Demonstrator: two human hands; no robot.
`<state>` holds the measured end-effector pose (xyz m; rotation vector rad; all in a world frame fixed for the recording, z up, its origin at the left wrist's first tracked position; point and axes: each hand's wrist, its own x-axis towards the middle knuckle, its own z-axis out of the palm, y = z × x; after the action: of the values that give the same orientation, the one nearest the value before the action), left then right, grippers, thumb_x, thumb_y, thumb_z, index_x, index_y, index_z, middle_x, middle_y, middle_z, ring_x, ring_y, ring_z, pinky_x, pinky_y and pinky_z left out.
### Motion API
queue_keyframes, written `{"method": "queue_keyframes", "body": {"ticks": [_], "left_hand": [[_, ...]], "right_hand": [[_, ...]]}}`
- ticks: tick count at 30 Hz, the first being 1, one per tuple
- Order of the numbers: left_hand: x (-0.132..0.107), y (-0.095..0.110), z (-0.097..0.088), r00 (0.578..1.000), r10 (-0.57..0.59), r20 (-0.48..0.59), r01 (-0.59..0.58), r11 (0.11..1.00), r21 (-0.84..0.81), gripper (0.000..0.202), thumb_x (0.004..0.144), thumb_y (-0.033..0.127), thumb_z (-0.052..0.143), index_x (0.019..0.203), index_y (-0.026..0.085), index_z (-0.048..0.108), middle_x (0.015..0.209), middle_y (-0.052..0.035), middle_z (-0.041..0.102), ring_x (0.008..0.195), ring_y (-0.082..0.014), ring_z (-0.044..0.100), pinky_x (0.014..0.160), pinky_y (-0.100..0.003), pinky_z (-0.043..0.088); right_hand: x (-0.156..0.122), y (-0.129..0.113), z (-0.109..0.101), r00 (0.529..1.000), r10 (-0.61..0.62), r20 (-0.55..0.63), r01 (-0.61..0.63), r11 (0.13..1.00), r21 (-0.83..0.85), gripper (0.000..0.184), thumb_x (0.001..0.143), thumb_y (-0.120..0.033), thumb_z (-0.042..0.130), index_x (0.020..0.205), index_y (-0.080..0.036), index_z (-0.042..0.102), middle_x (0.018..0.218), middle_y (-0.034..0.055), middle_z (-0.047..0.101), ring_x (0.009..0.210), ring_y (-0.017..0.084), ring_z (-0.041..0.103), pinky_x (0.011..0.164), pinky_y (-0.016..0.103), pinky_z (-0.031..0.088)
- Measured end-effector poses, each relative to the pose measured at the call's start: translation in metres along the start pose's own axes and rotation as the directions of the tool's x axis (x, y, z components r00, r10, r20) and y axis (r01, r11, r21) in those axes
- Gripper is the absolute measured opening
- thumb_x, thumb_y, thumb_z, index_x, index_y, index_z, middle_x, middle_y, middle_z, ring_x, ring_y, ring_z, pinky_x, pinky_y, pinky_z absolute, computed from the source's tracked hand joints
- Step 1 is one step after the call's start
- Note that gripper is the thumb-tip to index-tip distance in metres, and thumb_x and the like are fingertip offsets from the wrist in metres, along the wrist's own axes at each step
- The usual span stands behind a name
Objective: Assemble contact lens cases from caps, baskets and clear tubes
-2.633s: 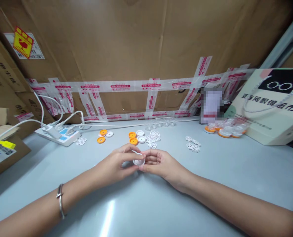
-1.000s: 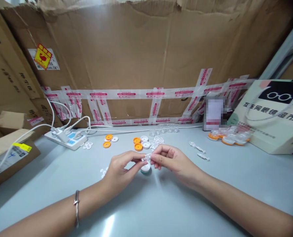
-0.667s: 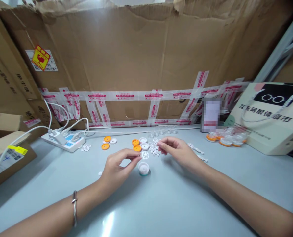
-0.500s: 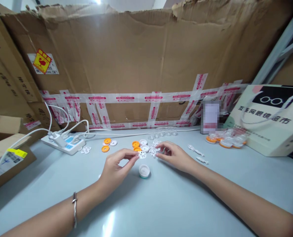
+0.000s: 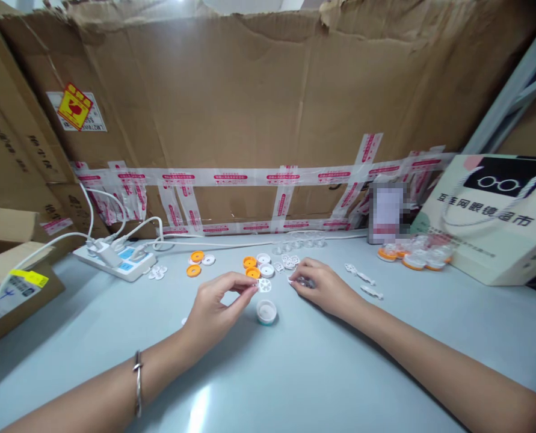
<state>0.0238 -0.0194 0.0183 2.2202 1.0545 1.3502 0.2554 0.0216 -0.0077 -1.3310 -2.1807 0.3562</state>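
Observation:
My left hand (image 5: pixel 216 304) pinches a small white perforated disc (image 5: pixel 264 285) between thumb and fingertips, held just above the table. Below it a white round cap with a teal base (image 5: pixel 266 311) stands on the grey table (image 5: pixel 295 373). My right hand (image 5: pixel 319 286) rests on the table with its fingers curled over small white pieces by the pile of white perforated discs (image 5: pixel 288 262); what they grip is hidden. Orange and white caps (image 5: pixel 256 266) lie just behind the hands.
A white power strip (image 5: pixel 114 260) with cables sits at the left rear, two more orange rings (image 5: pixel 195 263) beside it. Finished orange-and-clear cases (image 5: pixel 412 252) and a printed paper bag (image 5: pixel 497 216) stand at the right. Taped cardboard (image 5: pixel 268 120) walls the back; a box (image 5: pixel 10 282) sits left.
My hands have come apart: the left keeps the white disc raised, the right has reached out to the disc pile and closed over pieces there. The cap stays on the table.

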Motion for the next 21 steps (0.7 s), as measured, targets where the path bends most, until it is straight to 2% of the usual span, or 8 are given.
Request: {"method": "queue_keyframes", "body": {"ticks": [5,8,9,11,14,16,18,21], "left_hand": [[0.0,-0.001,0.001,0.999,-0.041,0.014,0.041,0.999,-0.024,0.008,0.079,0.017,0.058,0.083,0.016,0.065,0.08,-0.0035,0.071,0.07,-0.0132,0.066,0.067,-0.024,0.056],[0.0,-0.001,0.002,0.996,-0.086,0.025,0.088,0.995,-0.055,0.008,0.079,0.018,0.058,0.083,0.016,0.065,0.081,-0.0033,0.071,0.071,-0.0132,0.066,0.068,-0.024,0.056],[0.001,-0.001,0.002,0.994,-0.103,0.028,0.105,0.992,-0.065,0.008,0.08,0.018,0.058,0.082,0.016,0.065,0.081,-0.0033,0.071,0.071,-0.0133,0.066,0.069,-0.024,0.056],[0.001,0.0,0.002,0.99,-0.137,0.034,0.139,0.987,-0.083,0.008,0.079,0.019,0.058,0.082,0.016,0.065,0.081,-0.0034,0.071,0.072,-0.0135,0.066,0.069,-0.024,0.056],[0.001,0.003,0.002,0.984,-0.172,0.037,0.175,0.98,-0.097,0.008,0.079,0.02,0.058,0.08,0.015,0.064,0.08,-0.0036,0.071,0.072,-0.0142,0.067,0.069,-0.025,0.055],[0.001,0.005,0.002,0.984,-0.173,0.035,0.176,0.979,-0.107,0.008,0.079,0.021,0.059,0.08,0.016,0.064,0.08,-0.0037,0.071,0.072,-0.0146,0.067,0.069,-0.025,0.056],[0.001,0.007,0.002,0.985,-0.168,0.037,0.171,0.979,-0.115,0.007,0.078,0.02,0.059,0.08,0.016,0.065,0.08,-0.0037,0.071,0.072,-0.0147,0.067,0.068,-0.025,0.056],[0.001,0.008,0.002,0.985,-0.167,0.051,0.172,0.978,-0.12,0.007,0.078,0.019,0.059,0.081,0.016,0.065,0.081,-0.0039,0.071,0.072,-0.0147,0.067,0.069,-0.025,0.055]], "right_hand": [[0.0,-0.006,-0.003,0.994,0.009,-0.105,-0.005,0.999,0.035,0.01,0.076,-0.024,0.055,0.073,-0.022,0.064,0.087,0.0054,0.058,0.087,0.022,0.053,0.083,0.04,0.039],[0.002,-0.012,-0.008,0.974,0.162,-0.155,-0.123,0.965,0.233,0.012,0.074,-0.031,0.058,0.072,-0.02,0.063,0.085,0.0052,0.059,0.083,0.02,0.054,0.078,0.036,0.041],[0.002,-0.015,-0.01,0.961,0.242,-0.132,-0.184,0.92,0.346,0.015,0.073,-0.034,0.059,0.073,-0.02,0.063,0.082,0.0046,0.06,0.079,0.019,0.055,0.075,0.034,0.042],[0.002,-0.021,-0.014,0.928,0.371,-0.03,-0.284,0.756,0.589,0.023,0.068,-0.04,0.064,0.075,-0.018,0.063,0.074,0.0027,0.061,0.072,0.017,0.056,0.07,0.031,0.044],[0.001,-0.032,-0.019,0.893,0.432,0.123,-0.326,0.434,0.84,0.029,0.059,-0.04,0.073,0.073,-0.018,0.062,0.072,0.0012,0.064,0.07,0.013,0.059,0.072,0.028,0.046],[-0.002,-0.04,-0.021,0.878,0.443,0.181,-0.328,0.281,0.902,0.028,0.056,-0.035,0.077,0.074,-0.018,0.063,0.072,0.0004,0.064,0.07,0.012,0.06,0.074,0.026,0.047],[-0.004,-0.048,-0.022,0.878,0.433,0.205,-0.321,0.213,0.923,0.032,0.057,-0.031,0.077,0.084,-0.021,0.065,0.068,-0.0025,0.063,0.066,0.01,0.06,0.072,0.025,0.048],[-0.008,-0.055,-0.024,0.896,0.394,0.203,-0.309,0.229,0.923,0.044,0.06,-0.031,0.075,0.102,-0.025,0.064,0.065,-0.0049,0.06,0.065,0.009,0.059,0.073,0.025,0.048]]}}
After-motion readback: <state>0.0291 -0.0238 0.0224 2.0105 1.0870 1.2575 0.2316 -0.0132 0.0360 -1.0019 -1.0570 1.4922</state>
